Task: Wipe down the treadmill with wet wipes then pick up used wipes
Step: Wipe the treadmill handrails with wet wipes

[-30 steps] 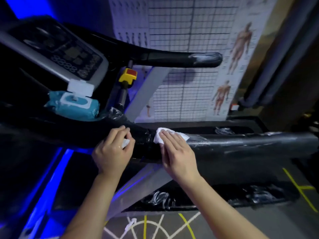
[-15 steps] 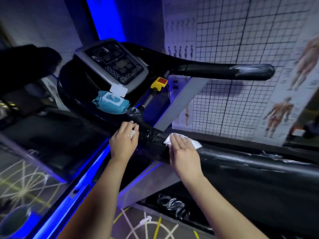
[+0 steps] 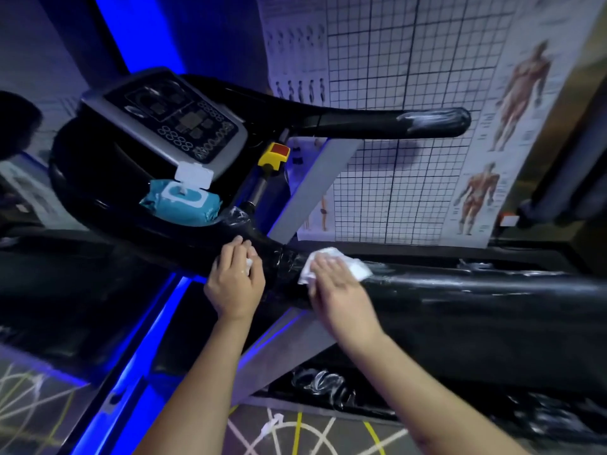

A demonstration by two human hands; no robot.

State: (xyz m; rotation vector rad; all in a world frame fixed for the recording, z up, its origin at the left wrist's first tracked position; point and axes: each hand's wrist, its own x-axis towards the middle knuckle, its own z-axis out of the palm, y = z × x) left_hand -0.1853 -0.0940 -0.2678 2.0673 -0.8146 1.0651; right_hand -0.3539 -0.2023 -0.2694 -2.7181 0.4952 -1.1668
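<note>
While a white wipe (image 3: 359, 270) is being pressed flat onto the treadmill's near handrail (image 3: 476, 290) by the right hand (image 3: 341, 290), fingers straight and together, a crumpled wipe (image 3: 248, 264) is being pinched in the curled left hand (image 3: 235, 284) at the handrail's bend. The open wipe pack (image 3: 184, 205) is being cradled by the console tray (image 3: 108, 192) just beyond that bend.

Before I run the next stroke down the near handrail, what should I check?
1. Right hand flat on wipe: ok.
2. Wipe lies on near handrail: ok.
3. Left hand holds second wipe: ok, only a corner shows.
4. Handrail to the right free of objects: ok.
5. Pack close by, lid open: ok.
6. Handrail underside wiped: cannot tell.
</note>
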